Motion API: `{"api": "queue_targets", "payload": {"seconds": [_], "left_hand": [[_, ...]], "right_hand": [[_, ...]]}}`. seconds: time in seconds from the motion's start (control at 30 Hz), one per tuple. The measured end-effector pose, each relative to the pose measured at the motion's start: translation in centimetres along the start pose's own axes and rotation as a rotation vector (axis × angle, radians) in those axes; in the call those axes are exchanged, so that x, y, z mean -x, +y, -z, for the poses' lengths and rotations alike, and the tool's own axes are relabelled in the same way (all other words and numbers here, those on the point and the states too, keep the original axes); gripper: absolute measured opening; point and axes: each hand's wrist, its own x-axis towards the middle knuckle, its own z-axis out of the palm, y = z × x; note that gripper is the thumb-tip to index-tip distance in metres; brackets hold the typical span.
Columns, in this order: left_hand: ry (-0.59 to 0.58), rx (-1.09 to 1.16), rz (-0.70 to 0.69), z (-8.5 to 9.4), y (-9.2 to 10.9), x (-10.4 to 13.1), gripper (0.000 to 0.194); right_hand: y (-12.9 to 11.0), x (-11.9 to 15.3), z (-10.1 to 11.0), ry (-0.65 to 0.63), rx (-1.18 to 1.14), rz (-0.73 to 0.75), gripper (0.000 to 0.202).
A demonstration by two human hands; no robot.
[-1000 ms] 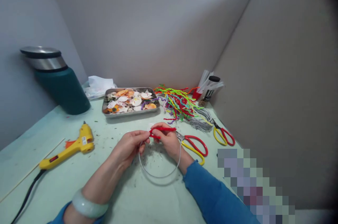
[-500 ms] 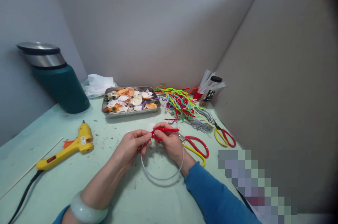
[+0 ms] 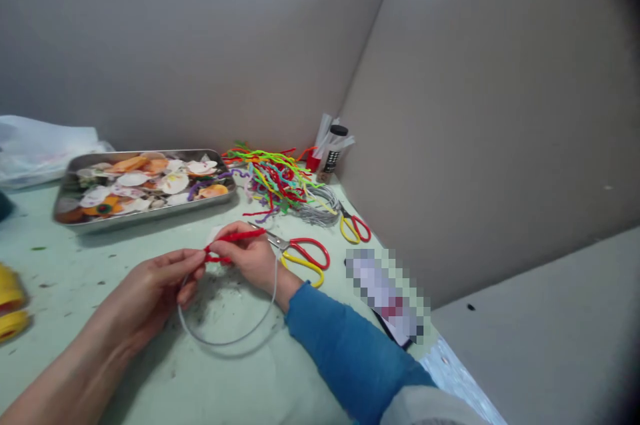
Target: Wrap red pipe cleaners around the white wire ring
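My left hand (image 3: 163,278) has its thumb and fingers closed on a red pipe cleaner (image 3: 244,236), at the spot where it meets a grey wire (image 3: 220,344). My right hand (image 3: 253,266) pinches the same pipe cleaner; one red length lies over its fingers, and a shorter red piece shows below. Hanging beneath both hands, the wire curves in a wide loop whose right end rises by my right wrist. Fingers hide the join between wire and pipe cleaner. Behind my right hand lie scissors (image 3: 306,253) with one red and one yellow handle.
A metal tray (image 3: 150,217) of shells stands at the back left, beside a white plastic bag (image 3: 45,148). Colourful pipe cleaners (image 3: 277,178), coiled grey wire (image 3: 323,208), a black-capped bottle (image 3: 332,155) and smaller scissors (image 3: 356,227) lie rightward. A yellow glue gun (image 3: 11,305) shows at left.
The view has swung to the right, so the table things sit further left and the teal bottle is nearly out of sight. Both hands keep their hold on the red pipe cleaner.
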Motion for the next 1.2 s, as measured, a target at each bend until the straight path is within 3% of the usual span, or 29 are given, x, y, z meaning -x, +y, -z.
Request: {"api": "queue_targets", "payload": {"seconds": [0.13, 0.47, 0.97, 1.2], "left_hand": [[0.057, -0.014, 0.039, -0.39, 0.38, 0.18, 0.022], [0.016, -0.041, 0.145, -0.78, 0.87, 0.90, 0.019], [-0.009, -0.050, 0.114, -0.08, 0.21, 0.42, 0.023], [-0.032, -0.004, 0.146, -0.11, 0.26, 0.43, 0.024]], "right_hand": [[-0.07, 0.03, 0.02, -0.001, -0.005, 0.002, 0.025], [0.14, 0.01, 0.10, -0.030, -0.032, 0.008, 0.030], [-0.10, 0.16, 0.00, -0.028, -0.071, 0.038, 0.025], [-0.57, 0.13, -0.04, -0.050, -0.062, -0.023, 0.028]]}}
